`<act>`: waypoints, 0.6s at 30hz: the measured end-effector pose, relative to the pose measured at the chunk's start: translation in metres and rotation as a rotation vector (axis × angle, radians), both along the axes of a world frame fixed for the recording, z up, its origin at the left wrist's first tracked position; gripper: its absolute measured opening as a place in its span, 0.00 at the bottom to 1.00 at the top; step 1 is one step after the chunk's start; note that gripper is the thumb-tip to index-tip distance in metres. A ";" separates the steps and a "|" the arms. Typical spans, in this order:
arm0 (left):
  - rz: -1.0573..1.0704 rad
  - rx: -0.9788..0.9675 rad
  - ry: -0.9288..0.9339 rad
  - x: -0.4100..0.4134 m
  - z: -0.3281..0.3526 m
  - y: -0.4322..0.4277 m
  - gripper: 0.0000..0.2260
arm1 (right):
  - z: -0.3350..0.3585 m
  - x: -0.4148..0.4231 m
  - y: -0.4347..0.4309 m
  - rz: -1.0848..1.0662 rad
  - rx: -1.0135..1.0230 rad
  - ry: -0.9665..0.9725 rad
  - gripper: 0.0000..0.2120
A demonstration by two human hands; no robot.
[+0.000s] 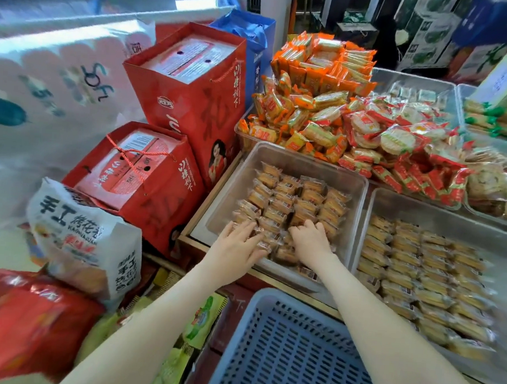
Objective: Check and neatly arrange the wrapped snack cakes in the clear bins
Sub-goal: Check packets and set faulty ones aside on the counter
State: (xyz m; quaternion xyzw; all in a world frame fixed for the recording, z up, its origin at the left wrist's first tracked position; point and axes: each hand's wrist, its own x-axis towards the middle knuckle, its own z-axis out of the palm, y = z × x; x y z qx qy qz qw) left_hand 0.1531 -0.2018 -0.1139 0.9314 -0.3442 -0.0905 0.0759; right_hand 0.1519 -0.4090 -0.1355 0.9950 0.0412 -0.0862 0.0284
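A clear bin [278,156] in the middle holds rows of wrapped golden snack cakes [296,199]. My left hand [238,240] lies flat on the cakes at the bin's near left corner, fingers straight and spread. My right hand [310,239] rests on the cakes near the bin's front middle, its fingers bent down over a few packets; whether it grips one is hidden. A second clear bin [443,212] to the right holds neat rows of the same kind of cakes [420,272].
A blue perforated basket [289,353] sits right below my arms. Red gift bags [190,97] and a white snack bag [84,240] crowd the left. Heaps of orange packets [320,76] and red-wrapped crackers [399,142] fill the bins behind.
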 end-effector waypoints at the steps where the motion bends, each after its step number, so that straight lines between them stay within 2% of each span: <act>1: -0.005 0.050 -0.007 -0.004 0.001 0.003 0.35 | 0.000 0.000 -0.002 0.028 -0.016 -0.029 0.13; 4: 0.002 0.068 -0.035 -0.011 0.004 0.008 0.44 | 0.010 -0.009 -0.006 0.114 -0.013 -0.134 0.12; 6: 0.039 0.044 -0.001 -0.013 0.010 0.004 0.45 | 0.027 -0.021 -0.010 0.140 0.058 -0.271 0.12; 7: 0.084 -0.016 0.027 -0.014 0.014 0.000 0.42 | 0.037 -0.028 -0.013 0.142 0.129 -0.362 0.11; 9: 0.211 -0.216 0.142 -0.016 0.030 -0.014 0.30 | 0.063 -0.045 -0.018 0.045 0.420 -0.491 0.11; 12: 0.346 -0.544 0.418 -0.023 0.059 -0.040 0.22 | 0.109 -0.080 -0.024 -0.345 0.972 -0.389 0.09; 14: 0.332 -0.769 0.628 -0.034 0.075 -0.053 0.14 | 0.124 -0.103 -0.027 -0.485 1.234 -0.342 0.08; 16: 0.337 -0.941 0.754 -0.049 0.089 -0.063 0.09 | 0.131 -0.124 -0.027 -0.576 1.426 -0.331 0.09; 18: 0.353 -1.009 0.765 -0.062 0.097 -0.068 0.06 | 0.133 -0.143 -0.027 -0.646 1.531 -0.337 0.10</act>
